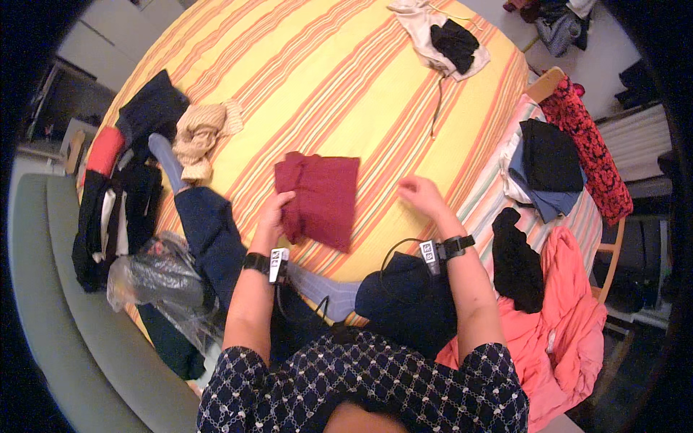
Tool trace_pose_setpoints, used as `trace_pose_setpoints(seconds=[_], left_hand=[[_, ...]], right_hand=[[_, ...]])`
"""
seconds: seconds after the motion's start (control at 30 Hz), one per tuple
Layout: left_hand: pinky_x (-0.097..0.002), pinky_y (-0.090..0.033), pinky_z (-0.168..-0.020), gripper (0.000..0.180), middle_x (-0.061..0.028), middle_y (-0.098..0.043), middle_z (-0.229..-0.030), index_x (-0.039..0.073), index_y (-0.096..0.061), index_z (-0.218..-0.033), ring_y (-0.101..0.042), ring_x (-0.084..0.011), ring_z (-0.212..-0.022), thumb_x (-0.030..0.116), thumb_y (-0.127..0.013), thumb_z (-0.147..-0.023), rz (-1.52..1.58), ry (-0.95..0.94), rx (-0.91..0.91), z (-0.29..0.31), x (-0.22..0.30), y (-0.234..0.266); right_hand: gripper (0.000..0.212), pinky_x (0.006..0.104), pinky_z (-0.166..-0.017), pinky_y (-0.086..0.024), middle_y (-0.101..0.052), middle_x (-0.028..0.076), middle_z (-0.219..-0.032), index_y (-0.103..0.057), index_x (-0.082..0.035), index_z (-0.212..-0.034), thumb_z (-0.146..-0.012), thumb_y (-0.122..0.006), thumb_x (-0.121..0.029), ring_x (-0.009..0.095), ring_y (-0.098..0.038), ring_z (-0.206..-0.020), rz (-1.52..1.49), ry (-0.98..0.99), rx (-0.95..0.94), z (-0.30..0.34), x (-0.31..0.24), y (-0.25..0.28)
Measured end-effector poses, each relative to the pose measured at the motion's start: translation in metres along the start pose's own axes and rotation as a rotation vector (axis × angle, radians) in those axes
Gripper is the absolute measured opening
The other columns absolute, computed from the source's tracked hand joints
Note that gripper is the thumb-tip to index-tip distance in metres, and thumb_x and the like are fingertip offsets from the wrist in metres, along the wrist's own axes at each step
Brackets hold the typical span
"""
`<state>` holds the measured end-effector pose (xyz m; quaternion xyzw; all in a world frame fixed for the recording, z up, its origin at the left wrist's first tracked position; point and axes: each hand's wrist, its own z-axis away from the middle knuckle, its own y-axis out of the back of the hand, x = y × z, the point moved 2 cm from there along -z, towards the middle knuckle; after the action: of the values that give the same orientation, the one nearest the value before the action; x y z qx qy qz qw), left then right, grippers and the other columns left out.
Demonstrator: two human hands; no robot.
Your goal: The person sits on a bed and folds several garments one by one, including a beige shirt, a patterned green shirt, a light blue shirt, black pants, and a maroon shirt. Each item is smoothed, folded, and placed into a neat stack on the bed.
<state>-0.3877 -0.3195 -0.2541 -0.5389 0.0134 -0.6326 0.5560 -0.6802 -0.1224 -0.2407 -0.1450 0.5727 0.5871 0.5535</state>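
Observation:
A maroon garment (pixel 326 202), folded into a rough square, is in front of me over the striped bedspread. My left hand (pixel 276 211) grips its left edge, thumb on top and the other fingers hidden beneath the cloth. The garment's upper left edge looks bunched, while the right side is smooth. To the right of it, apart from the cloth, my right hand (pixel 420 195) is over the bedspread with its fingers curled in and nothing visible in them. Each wrist wears a dark strap with a small white device and a cable.
Left on the bed are dark folded clothes (pixel 148 108), a beige knit (pixel 202 133) and a clear plastic bag (pixel 162 278). A pale garment (pixel 419 32) with a black cloth lies far off. At right are stacked dark clothes (pixel 552 155), a black garment (pixel 517 260) and coral fabric (pixel 563 317).

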Motion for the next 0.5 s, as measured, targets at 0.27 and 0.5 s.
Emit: trace_pose_setpoints(seconds=[0.27,0.5], left_hand=[[-0.0369,-0.05,-0.078,0.033,-0.0131,-0.062,-0.093,-0.005,-0.053,-0.106,-0.062,-0.0259,-0.083,0.01,-0.054,-0.077,-0.141,-0.095,0.538,-0.016,-0.002,0.053],[-0.0352,-0.051,-0.077,0.035,-0.0111,-0.06,-0.098,0.0,-0.052,-0.11,-0.061,-0.0232,-0.084,0.001,-0.052,-0.075,-0.179,-0.003,0.337,-0.014,0.037,0.046]], right_hand=[[0.035,0.0302,-0.063,-0.049,-0.064,0.011,-0.085,-0.059,-0.001,-0.109,-0.078,-0.062,-0.019,0.018,-0.06,-0.066,-0.184,-0.098,0.403,-0.094,0.044,0.098],[0.026,0.0217,-0.047,-0.041,-0.053,0.001,-0.074,-0.055,0.001,-0.104,-0.08,-0.055,-0.008,0.009,-0.052,-0.058,-0.362,-0.047,0.264,-0.148,0.035,0.059]])
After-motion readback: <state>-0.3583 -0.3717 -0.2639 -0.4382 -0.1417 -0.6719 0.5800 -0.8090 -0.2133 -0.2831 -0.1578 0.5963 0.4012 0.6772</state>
